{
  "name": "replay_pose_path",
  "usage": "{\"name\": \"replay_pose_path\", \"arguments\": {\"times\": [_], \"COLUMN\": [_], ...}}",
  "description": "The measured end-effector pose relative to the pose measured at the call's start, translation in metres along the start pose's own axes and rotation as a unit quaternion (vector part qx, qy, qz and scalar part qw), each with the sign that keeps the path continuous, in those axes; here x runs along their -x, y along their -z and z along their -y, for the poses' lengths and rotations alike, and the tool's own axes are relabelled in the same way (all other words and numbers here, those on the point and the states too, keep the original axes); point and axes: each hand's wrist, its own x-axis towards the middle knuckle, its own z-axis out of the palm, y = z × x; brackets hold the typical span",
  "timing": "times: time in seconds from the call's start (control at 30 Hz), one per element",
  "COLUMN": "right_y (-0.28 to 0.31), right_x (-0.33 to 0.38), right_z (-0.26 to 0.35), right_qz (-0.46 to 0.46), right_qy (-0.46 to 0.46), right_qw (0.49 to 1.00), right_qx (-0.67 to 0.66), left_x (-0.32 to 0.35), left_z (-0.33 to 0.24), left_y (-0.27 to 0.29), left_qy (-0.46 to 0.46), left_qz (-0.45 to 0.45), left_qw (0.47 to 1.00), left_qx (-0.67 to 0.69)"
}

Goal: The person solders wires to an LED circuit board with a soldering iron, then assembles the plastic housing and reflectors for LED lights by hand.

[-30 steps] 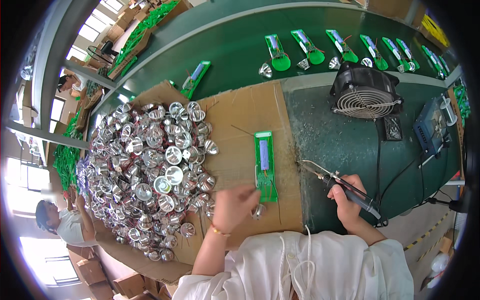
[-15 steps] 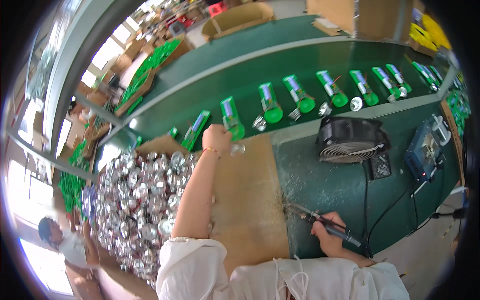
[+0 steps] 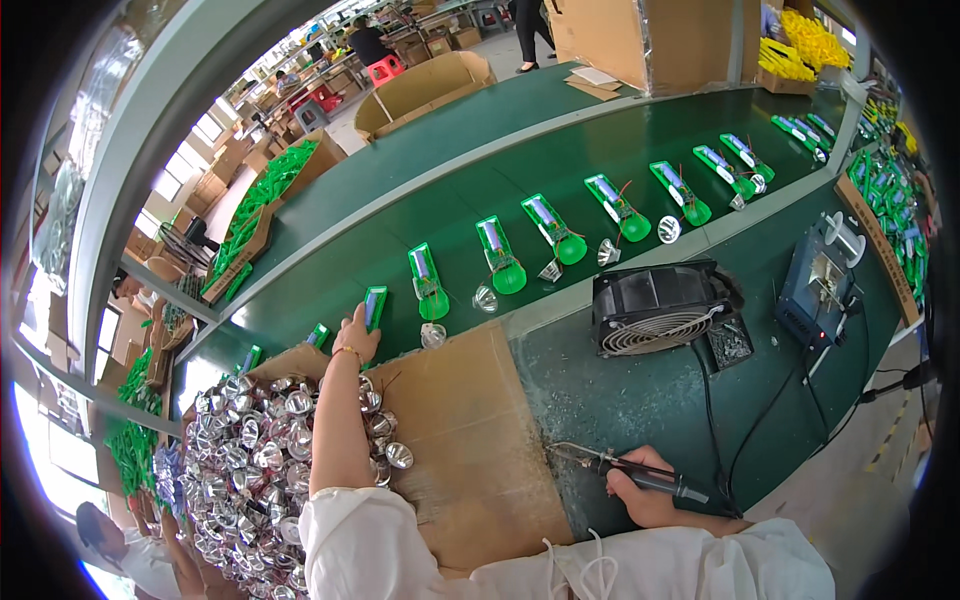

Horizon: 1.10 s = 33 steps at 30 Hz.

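My left hand (image 3: pixel 355 338) reaches over the belt at the far left, fingers stretched out against the lower end of a green flashlight housing (image 3: pixel 375 304). Nothing shows lifted in it. To its right, another green housing (image 3: pixel 428 284) lies on the belt with a silver reflector (image 3: pixel 433 335) at its near end. In my right hand (image 3: pixel 643 488) is a soldering iron (image 3: pixel 655 478), fingers wrapped round its dark handle. Its metal tip points left over the edge of a brown cardboard sheet (image 3: pixel 470 420). A large heap of silver reflectors (image 3: pixel 250 465) lies beside my left forearm.
Several green housings with reflectors line the green belt (image 3: pixel 465 205). A black fan (image 3: pixel 660 305) and a blue soldering station (image 3: pixel 815 285) with cables stand at right. Boxes of green parts (image 3: pixel 890 220) flank the bench. Other people (image 3: pixel 130 550) sit at left and farther back.
My left hand has left the housing with the reflector and moved left to the neighbouring one. The view has shifted, and my right hand still holds the soldering iron low over the bench.
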Motion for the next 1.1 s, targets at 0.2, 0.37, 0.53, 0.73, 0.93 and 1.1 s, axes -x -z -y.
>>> {"name": "replay_pose_path", "arguments": {"times": [0.2,0.37,0.53,0.73,0.93,1.1], "right_y": [-0.008,-0.005,-0.009,-0.007,-0.008,-0.009], "right_x": [0.002,0.002,-0.002,-0.002,0.003,0.003], "right_z": [0.005,0.004,0.008,0.009,0.006,0.003], "right_qz": [0.007,-0.008,0.000,-0.015,-0.002,-0.003], "right_qy": [0.000,0.031,0.059,0.064,0.064,0.071], "right_qw": [1.000,0.999,0.998,0.997,0.997,0.997], "right_qx": [-0.021,0.000,0.036,0.044,0.038,0.041], "left_x": [0.074,0.220,0.305,0.365,0.404,0.390], "left_z": [-0.045,-0.071,-0.089,-0.035,0.025,0.009], "left_y": [0.042,0.024,-0.055,-0.021,-0.026,-0.040], "left_qy": [-0.052,-0.250,-0.144,-0.115,0.066,0.026], "left_qz": [-0.083,-0.115,-0.096,-0.287,-0.181,-0.207], "left_qw": [0.988,0.955,0.956,0.898,0.947,0.976], "left_qx": [0.123,0.111,0.235,0.313,0.257,0.063]}}
